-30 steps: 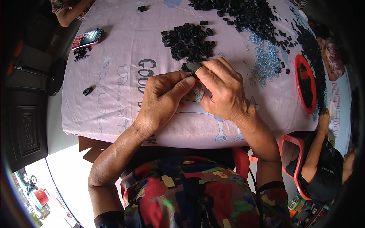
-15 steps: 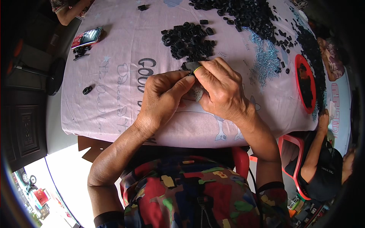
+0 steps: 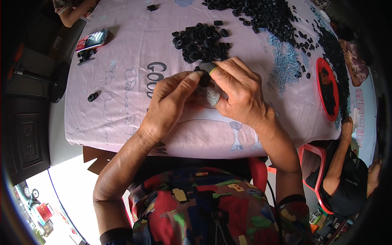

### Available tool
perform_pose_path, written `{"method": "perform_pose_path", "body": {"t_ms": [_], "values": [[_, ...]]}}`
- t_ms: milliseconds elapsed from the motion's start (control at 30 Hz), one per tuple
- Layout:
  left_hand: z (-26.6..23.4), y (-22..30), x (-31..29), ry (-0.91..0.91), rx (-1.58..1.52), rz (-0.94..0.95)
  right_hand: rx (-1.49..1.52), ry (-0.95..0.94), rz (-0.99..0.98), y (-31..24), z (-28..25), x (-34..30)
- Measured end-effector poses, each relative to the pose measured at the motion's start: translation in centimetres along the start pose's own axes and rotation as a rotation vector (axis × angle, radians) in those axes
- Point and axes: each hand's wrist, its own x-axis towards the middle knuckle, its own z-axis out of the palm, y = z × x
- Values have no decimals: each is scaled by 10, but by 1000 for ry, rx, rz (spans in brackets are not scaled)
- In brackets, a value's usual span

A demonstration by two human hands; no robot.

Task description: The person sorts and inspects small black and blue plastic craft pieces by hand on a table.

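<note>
Close to the table's front edge, my left hand (image 3: 169, 100) pinches a small black ribbed part (image 3: 204, 78) between thumb and fingers. My right hand (image 3: 243, 92) meets it from the other side, its fingers closed around the same part. A dark grey finger cover (image 3: 208, 66) with a yellow band sits on a right fingertip, and a speckled light grey cover (image 3: 212, 97) is on the right thumb. Just beyond my fingers lies a pile of similar black parts (image 3: 200, 43). The detail between my fingertips is partly hidden.
A pink printed cloth (image 3: 122, 110) covers the table. Farther right are a bigger heap of black parts (image 3: 265, 16), clear bluish beads (image 3: 281, 61) and a red tray (image 3: 319, 85). A phone (image 3: 96, 39) and one loose black part (image 3: 93, 96) lie left. Other people's arms (image 3: 341, 147) appear at the sides.
My hands have shifted slightly apart and turned, so the black part between them now shows more. My left thumb has moved up and left.
</note>
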Motion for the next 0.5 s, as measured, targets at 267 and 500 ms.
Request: {"method": "perform_pose_path", "body": {"t_ms": [267, 500], "values": [[-2, -1, -2, 48, -36, 31, -42, 16, -10, -1, -3, 0], [9, 2, -4, 46, 129, 158, -39, 34, -55, -2, -1, 4]]}}
